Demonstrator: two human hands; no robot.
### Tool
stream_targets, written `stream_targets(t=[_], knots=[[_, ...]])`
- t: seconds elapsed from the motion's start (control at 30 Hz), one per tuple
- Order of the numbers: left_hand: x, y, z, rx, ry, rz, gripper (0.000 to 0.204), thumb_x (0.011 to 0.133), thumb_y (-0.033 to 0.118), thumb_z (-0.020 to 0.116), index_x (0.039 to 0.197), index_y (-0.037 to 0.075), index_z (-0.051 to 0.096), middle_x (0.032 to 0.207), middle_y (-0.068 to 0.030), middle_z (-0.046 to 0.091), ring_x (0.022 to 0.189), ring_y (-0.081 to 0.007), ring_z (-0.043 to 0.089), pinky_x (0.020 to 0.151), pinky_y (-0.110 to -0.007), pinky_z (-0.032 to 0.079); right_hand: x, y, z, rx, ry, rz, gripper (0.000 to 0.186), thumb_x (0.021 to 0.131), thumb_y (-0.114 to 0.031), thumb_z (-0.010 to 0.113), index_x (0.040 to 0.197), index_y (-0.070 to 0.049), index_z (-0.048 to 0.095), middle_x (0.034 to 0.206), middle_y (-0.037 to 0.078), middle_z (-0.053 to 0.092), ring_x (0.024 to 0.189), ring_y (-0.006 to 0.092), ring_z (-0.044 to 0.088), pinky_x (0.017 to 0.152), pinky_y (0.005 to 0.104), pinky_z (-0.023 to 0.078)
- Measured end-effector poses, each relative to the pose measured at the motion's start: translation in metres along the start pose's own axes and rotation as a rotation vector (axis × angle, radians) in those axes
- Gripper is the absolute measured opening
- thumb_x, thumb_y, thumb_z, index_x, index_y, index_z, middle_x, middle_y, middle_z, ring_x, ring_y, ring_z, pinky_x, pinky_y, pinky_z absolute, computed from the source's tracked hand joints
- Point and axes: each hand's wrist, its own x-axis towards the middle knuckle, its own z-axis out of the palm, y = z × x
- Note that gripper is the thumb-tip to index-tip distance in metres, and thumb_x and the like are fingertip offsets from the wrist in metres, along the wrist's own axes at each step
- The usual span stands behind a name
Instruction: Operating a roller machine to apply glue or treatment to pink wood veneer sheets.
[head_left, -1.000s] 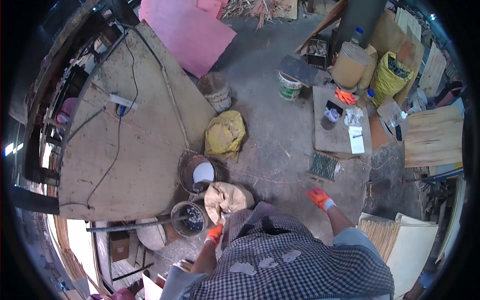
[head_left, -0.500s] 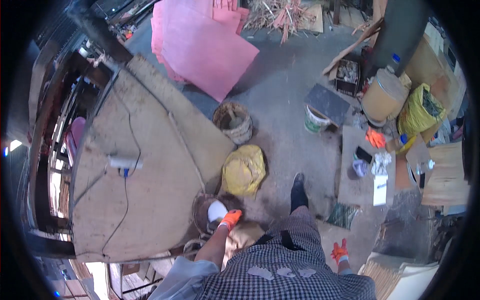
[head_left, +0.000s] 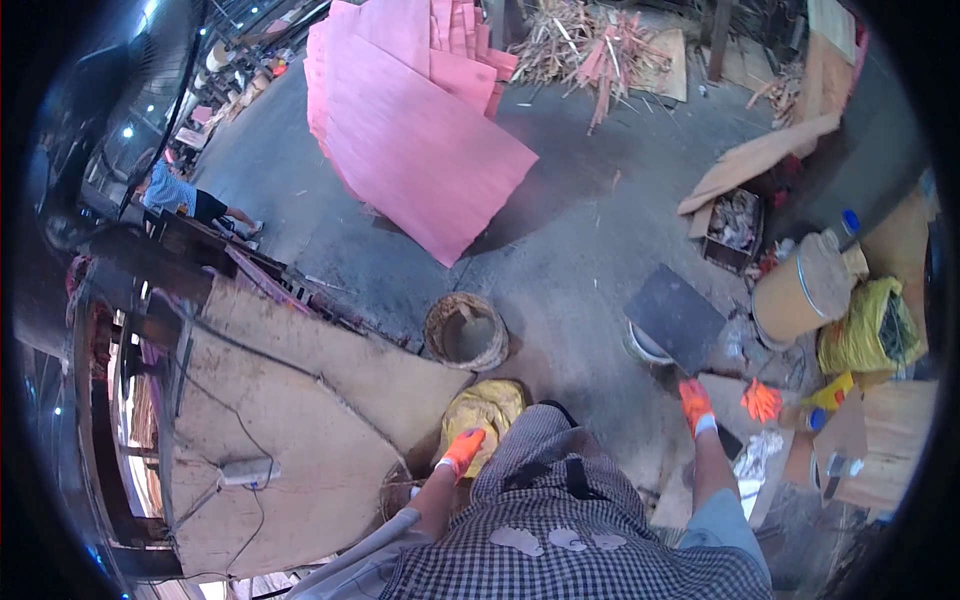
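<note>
Got the left hand [head_left: 463,450], gloved in orange, right over the yellow sack [head_left: 492,408]. Seen only from above, so can't tell whether gripping a fold, resting on top or just hovering. Got the right hand [head_left: 696,400], gloved the same, by the near corner of the dark board [head_left: 675,315]. Can't tell about contact there, and can't call it open or closed either. Can't spot anything clearly held on either side, fwiw.

Find the sack down by the corner of the desk [head_left: 300,375], with the bucket [head_left: 466,332] just beyond. Find the board lying tilted across the white tub [head_left: 647,346], out to the right.

Now for the sketchy bits. Could easily catch a toe on the sack, from stepping with a shoe [head_left: 560,410] so close beside it. Could nudge the bucket by shoving the sack forward, and maybe slop some of the grey stuff inside. Could knock the board clean off the tub with one careless bump of the right hand, given all that overhang past the rim. Might also lose hold of the sack if grabbed one-handed, probably from loose, crinkly material sliding under a glove. Would mind the power strip [head_left: 248,470] on the desk too: easy to drag by leaning too far left.
</note>
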Motion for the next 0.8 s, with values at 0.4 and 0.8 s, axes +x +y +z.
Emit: stream_targets(t=[0.4, 0.8], knots=[[0.195, 0.152, -0.077, -0.186, 0.012, -0.182, 0.045, 0.094, 0.037, 0.057, 0.123, 0.003, 0.065, 0.115, -0.0076, 0.067, 0.103, -0.0193, 0.058, 0.09, -0.035, 0.046, 0.337, -0.503, 0.164, 0.057, -0.341, -0.125, 0.074, 0.09, -0.044, 0.07, 0.145, -0.004, 0.043, 0.138, 0.016, 0.055, 0.126, 0.0213, 0.053, 0.104, 0.0338, 0.042], [0.305, 0.453, -0.189, -0.353, 0.393, 0.086, 0.057, 0.098, 0.039, 0.058, 0.14, 0.0, 0.05, 0.132, -0.0052, 0.058, 0.117, -0.0157, 0.054, 0.103, -0.03, 0.04, 0.652, -0.825, 0.396, 0.057, -0.447, -0.572, 0.084, 0.085, -0.028, 0.078, 0.151, -0.004, 0.032, 0.149, 0.02, 0.043, 0.139, 0.0264, 0.04, 0.111, 0.0352, 0.035]])
